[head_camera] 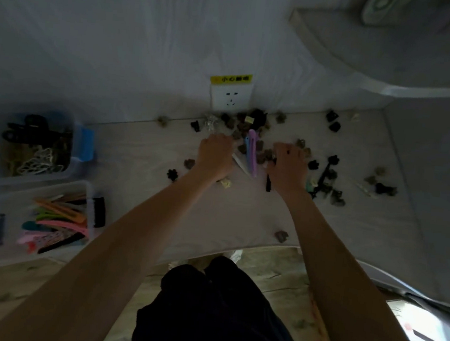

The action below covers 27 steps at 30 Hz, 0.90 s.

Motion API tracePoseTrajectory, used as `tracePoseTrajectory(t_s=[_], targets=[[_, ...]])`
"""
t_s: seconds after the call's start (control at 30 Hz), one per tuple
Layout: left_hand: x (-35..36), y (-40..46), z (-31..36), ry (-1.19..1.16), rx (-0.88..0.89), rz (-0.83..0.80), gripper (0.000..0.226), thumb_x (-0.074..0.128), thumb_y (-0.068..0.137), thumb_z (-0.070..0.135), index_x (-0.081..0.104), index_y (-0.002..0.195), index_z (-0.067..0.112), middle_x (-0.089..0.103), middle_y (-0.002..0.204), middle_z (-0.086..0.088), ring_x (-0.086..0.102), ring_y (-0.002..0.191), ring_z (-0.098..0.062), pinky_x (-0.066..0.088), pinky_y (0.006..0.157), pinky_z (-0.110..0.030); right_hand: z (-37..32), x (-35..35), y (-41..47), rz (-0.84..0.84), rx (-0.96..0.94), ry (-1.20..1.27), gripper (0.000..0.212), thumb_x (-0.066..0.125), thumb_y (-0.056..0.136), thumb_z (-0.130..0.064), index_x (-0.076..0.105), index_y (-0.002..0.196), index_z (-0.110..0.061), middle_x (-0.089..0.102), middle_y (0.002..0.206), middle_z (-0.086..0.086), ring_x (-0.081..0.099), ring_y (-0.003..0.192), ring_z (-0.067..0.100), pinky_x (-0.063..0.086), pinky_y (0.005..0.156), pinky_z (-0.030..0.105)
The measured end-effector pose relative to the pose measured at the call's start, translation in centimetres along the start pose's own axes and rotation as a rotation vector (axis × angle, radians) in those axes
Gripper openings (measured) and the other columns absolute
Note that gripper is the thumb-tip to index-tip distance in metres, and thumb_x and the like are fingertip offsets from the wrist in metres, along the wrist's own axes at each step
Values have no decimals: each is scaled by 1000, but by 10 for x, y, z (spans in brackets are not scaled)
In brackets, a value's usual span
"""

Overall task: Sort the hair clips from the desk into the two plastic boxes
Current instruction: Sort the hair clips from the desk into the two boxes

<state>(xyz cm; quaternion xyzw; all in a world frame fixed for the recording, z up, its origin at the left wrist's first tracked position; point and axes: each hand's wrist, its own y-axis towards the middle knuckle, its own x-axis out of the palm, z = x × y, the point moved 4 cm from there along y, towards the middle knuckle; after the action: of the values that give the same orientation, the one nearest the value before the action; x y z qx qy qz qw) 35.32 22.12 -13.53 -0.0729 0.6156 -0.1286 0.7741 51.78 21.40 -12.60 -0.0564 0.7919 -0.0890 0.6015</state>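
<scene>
Many small dark claw hair clips (252,123) lie scattered on the pale desk (214,213), heaped near the wall socket. Long pink and blue flat clips (252,152) lie between my hands. My left hand (216,153) is closed in a fist, and a white flat clip (238,163) sticks out from its thumb side. My right hand (290,162) rests fingers-down on the pile, with a black flat clip (268,183) showing at its edge. What its fingers hold is hidden. At the left stand a box of claw clips (74,168) and a box of coloured flat clips (4,257).
A wall socket (230,96) with a yellow label sits behind the pile. More claw clips (333,120) lie toward the right wall, and one (280,236) lies near the desk's front edge. A curved shelf (364,54) hangs at the upper right. My dark-clothed legs (214,311) are below the desk edge.
</scene>
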Motion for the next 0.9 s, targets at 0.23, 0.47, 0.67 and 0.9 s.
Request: tracePoseTrajectory(t_s=[0.23,0.47,0.67,0.9], targets=[[0,-1,-25,-86,-60,-14,27,51,87,7,53,113,12,53,119,-12,48,109,-29,42,86,-36,36,5,5,-47,-79,71,26,55,86,-4,58,112,-4,47,123,20,45,116,34,46,90,40],[1,-11,-48,-120,-28,44,21,49,90,10,58,109,15,58,108,-11,51,100,-28,41,83,-36,33,-6,11,135,-90,22,17,52,91,-15,61,100,-5,58,110,18,51,101,32,42,82,37],[-7,-10,1,-190,375,110,18,53,91,14,62,106,9,60,107,-11,56,96,-26,47,74,-35,26,7,25,50,-60,-34,24,46,94,-15,57,113,-5,60,116,21,48,112,33,32,98,36],[6,-3,20,-17,338,-20,27,52,91,19,56,117,14,58,122,-6,52,106,-25,48,83,-36,21,-10,-4,97,-35,169,18,48,91,-14,55,102,-1,55,111,19,54,100,34,43,80,38]])
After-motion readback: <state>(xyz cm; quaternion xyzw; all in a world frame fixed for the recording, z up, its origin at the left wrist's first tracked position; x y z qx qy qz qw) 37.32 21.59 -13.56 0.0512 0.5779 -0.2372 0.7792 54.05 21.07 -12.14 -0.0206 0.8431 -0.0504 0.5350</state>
